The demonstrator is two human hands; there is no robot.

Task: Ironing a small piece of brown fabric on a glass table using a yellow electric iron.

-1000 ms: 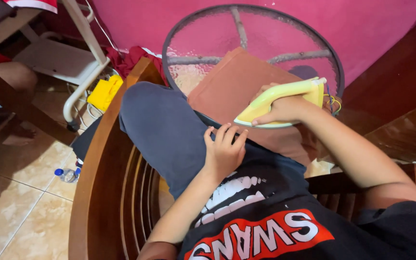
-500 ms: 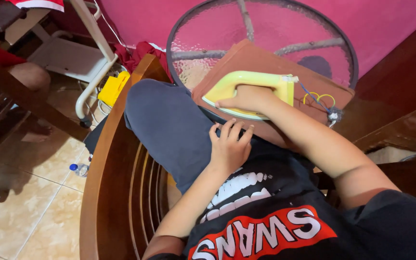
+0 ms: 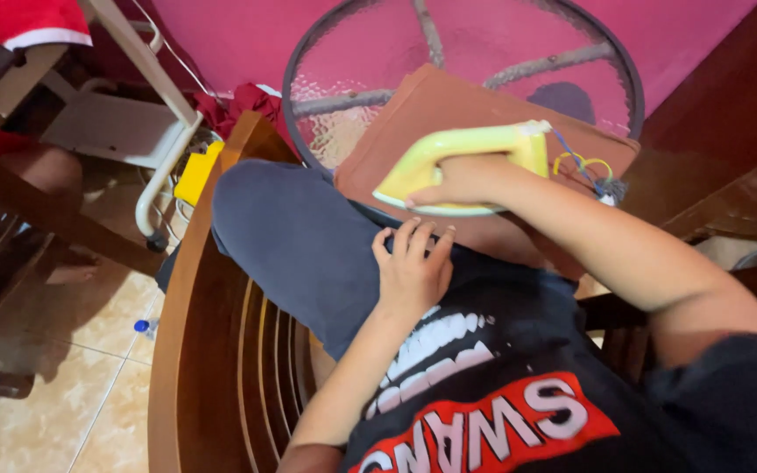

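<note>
Iron (image 3: 470,166) flat on brown board (image 3: 413,123), nose pointing left (long axis sideways); right hand (image 3: 457,180) grip clamped on handle.

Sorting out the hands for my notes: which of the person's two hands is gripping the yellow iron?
The right hand grips the yellow iron on the brown cloth. The left hand holds nothing and lies flat on the thigh.

wooden chair arm (image 3: 187,324) hems left, glass tabletop (image 3: 370,52) open
</note>
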